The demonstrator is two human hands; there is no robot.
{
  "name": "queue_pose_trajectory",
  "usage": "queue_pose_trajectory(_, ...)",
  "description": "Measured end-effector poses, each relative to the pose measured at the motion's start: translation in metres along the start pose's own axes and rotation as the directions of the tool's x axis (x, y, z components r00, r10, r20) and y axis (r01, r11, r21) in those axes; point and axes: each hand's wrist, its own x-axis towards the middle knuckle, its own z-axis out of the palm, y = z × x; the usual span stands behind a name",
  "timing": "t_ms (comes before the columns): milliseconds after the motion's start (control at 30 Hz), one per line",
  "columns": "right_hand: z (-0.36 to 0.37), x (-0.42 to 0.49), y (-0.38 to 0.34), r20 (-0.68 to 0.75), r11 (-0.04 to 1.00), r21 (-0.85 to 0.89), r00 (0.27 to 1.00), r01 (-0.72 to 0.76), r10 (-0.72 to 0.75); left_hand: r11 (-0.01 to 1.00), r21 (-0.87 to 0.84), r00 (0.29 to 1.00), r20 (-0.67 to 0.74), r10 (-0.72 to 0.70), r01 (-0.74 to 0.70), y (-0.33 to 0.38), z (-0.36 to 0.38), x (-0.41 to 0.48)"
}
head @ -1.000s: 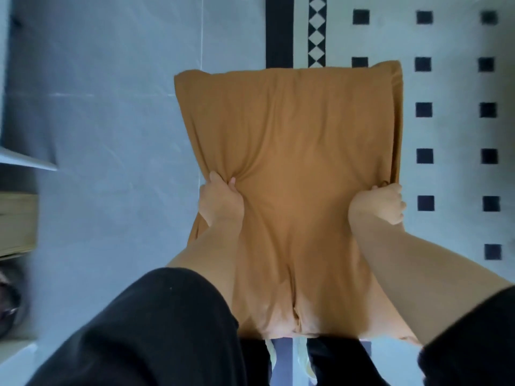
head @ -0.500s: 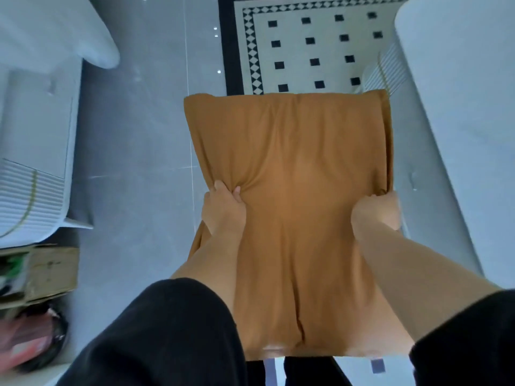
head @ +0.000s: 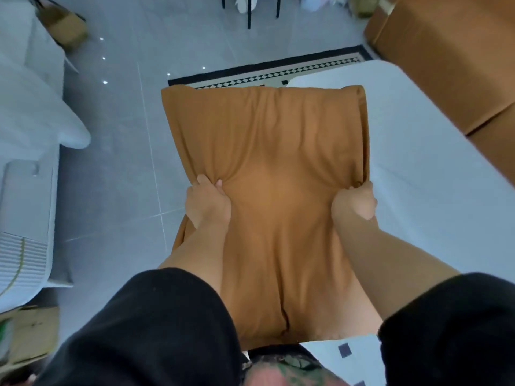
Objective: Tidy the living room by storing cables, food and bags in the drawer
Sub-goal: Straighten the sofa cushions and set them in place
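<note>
Two grips clench one orange cushion (head: 267, 151): the left grip (head: 207, 204) bunches cloth at its left edge, the right grip (head: 354, 204) at its right edge. The cushion is held in the air over grey floor (head: 111, 140), one patterned rug (head: 278, 75) behind it and one brown sofa (head: 446, 65) at the far right.

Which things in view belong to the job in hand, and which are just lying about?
Job in hand: orange cushion, left hand, right hand; perhaps the brown bag, not yet stored.
Lying about: cardboard box, patterned rug, white sofa.
</note>
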Motion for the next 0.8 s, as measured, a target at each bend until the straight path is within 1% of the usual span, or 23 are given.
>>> queue_pose_trajectory(67, -0.031, -0.001, 0.009, -0.050, 0.999, 0.035, 0.999, 0.004, -0.002, 0.999, -0.019, 0.999, 0.013, 0.032, -0.032, 0.012, -0.001, -0.023)
queue_pose_trajectory(167, -0.078, -0.001, 0.029, -0.135, 1.000, 0.018, 0.991, 0.010, -0.008, 0.998, -0.045, 0.995, 0.093, 0.048, -0.044, 0.024, 0.002, -0.059)
queue_pose_trajectory(300, -0.141, -0.008, 0.067, -0.210, 0.996, -0.053, 0.975, 0.066, -0.076, 0.997, -0.076, 0.953, 0.302, 0.029, -0.006, 0.036, 0.012, -0.107)
queue_pose_trajectory(367, -0.170, -0.010, 0.086, -0.235, 0.997, -0.050, 0.970, 0.057, -0.067, 0.996, -0.092, 0.908, 0.416, 0.046, -0.008, 0.042, 0.018, -0.131)
queue_pose_trajectory(400, -0.184, -0.009, 0.094, -0.246, 0.999, -0.020, 0.968, 0.047, -0.051, 0.994, -0.105, 0.886, 0.461, 0.049, 0.000, 0.047, 0.022, -0.140)
queue_pose_trajectory(467, -0.207, -0.006, 0.112, -0.265, 0.998, 0.051, 0.964, 0.042, -0.027, 0.989, -0.132, 0.835, 0.549, 0.011, 0.074, 0.055, 0.026, -0.158)
queue_pose_trajectory(533, -0.235, -0.002, 0.131, -0.268, 0.992, 0.114, 0.963, 0.045, -0.013, 0.986, -0.126, 0.764, 0.646, -0.005, 0.112, 0.069, 0.029, -0.180)
queue_pose_trajectory(600, -0.262, 0.001, 0.149, -0.246, 0.988, 0.149, 0.969, 0.046, -0.008, 0.989, -0.107, 0.687, 0.726, 0.010, 0.098, 0.093, 0.028, -0.209)
queue_pose_trajectory(700, -0.288, 0.012, 0.174, -0.206, 0.980, 0.195, 0.978, 0.052, -0.011, 0.992, -0.127, 0.651, 0.753, 0.093, 0.005, 0.148, 0.034, -0.252)
queue_pose_trajectory(733, -0.300, 0.020, 0.184, -0.194, 0.977, 0.207, 0.981, 0.058, -0.017, 0.988, -0.147, 0.623, 0.770, 0.138, -0.038, 0.176, 0.034, -0.272)
queue_pose_trajectory(767, -0.309, 0.027, 0.194, -0.178, 0.974, 0.217, 0.984, 0.059, -0.020, 0.980, -0.189, 0.597, 0.780, 0.187, -0.059, 0.201, 0.038, -0.289)
queue_pose_trajectory(800, -0.321, 0.037, 0.205, -0.165, 0.978, 0.202, 0.986, 0.059, -0.025, 0.969, -0.234, 0.594, 0.769, 0.236, -0.082, 0.228, 0.045, -0.308)
